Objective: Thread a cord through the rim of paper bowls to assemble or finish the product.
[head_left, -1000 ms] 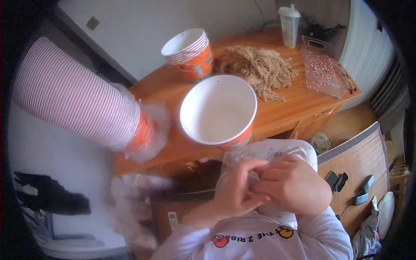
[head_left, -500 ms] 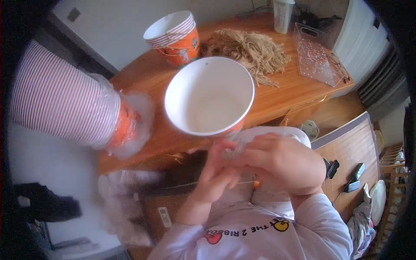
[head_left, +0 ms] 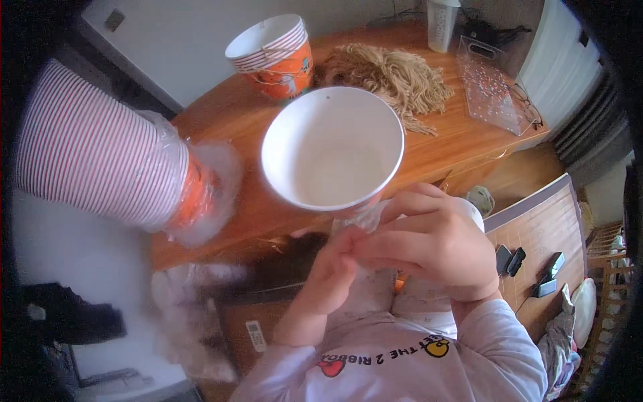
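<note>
Just below a white-lined paper bucket (head_left: 288, 157), my left hand (head_left: 331, 268) and my right hand (head_left: 435, 244) meet with their fingertips pressed together. Both are closed in a pinch; whatever lies between the fingers is too small to make out. The bucket stands with its mouth toward me, and its orange outside barely shows under the rim. A crumpled piece of clear plastic (head_left: 367, 218) appears between the bucket and my fingers. Behind stands a short stack of orange buckets (head_left: 278, 74) with thin handles, next to a heap of tan cords (head_left: 402, 77).
On the left, a long stack of nested buckets (head_left: 100, 151) leans in clear plastic wrap over the wooden desk (head_left: 228, 127). A clear tray (head_left: 479, 87) with small specks and a tall translucent cup (head_left: 442, 27) stand at the back right. Two dark devices lie on a lower surface (head_left: 569, 234).
My hands have shifted slightly, and my right hand's fingers are raised and more bent over my left fingertips. The bucket appears a little further right.
</note>
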A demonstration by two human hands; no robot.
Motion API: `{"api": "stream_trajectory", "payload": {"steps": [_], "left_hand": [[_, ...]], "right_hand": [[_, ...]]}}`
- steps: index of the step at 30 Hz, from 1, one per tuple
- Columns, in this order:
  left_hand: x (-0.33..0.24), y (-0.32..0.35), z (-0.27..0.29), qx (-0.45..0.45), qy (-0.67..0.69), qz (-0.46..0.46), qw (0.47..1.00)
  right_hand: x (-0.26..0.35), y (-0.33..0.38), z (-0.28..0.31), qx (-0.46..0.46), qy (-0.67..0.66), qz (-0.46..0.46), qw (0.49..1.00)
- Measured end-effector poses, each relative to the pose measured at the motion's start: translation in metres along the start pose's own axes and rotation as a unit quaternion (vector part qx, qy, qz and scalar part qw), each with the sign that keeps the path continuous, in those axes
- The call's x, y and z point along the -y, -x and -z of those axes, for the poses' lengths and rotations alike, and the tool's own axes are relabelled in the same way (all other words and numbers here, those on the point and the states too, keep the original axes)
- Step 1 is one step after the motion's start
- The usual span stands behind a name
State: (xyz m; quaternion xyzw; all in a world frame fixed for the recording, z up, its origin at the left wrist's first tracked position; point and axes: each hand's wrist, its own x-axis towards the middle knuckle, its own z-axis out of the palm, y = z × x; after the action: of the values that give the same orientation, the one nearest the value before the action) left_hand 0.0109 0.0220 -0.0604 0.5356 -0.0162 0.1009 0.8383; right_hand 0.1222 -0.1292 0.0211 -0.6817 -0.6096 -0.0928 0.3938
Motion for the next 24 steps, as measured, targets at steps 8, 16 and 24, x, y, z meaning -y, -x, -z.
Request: {"api": "stream_trajectory", "payload": {"steps": [8, 16, 24], "left_hand": [[-0.006, 0.010, 0.015, 0.046, 0.008, 0.038, 0.998], [-0.010, 0.004, 0.002, 0.023, -0.043, 0.003, 0.999], [-0.015, 0.006, -0.005, -0.059, -0.170, -0.109, 0.978]], "right_hand": [[0.001, 0.004, 0.004, -0.030, 0.030, 0.025, 0.999], [-0.001, 0.002, 0.003, -0.016, 0.039, 0.059, 0.997], [-0.005, -0.002, -0.010, 0.005, -0.003, 0.092, 0.996]]}}
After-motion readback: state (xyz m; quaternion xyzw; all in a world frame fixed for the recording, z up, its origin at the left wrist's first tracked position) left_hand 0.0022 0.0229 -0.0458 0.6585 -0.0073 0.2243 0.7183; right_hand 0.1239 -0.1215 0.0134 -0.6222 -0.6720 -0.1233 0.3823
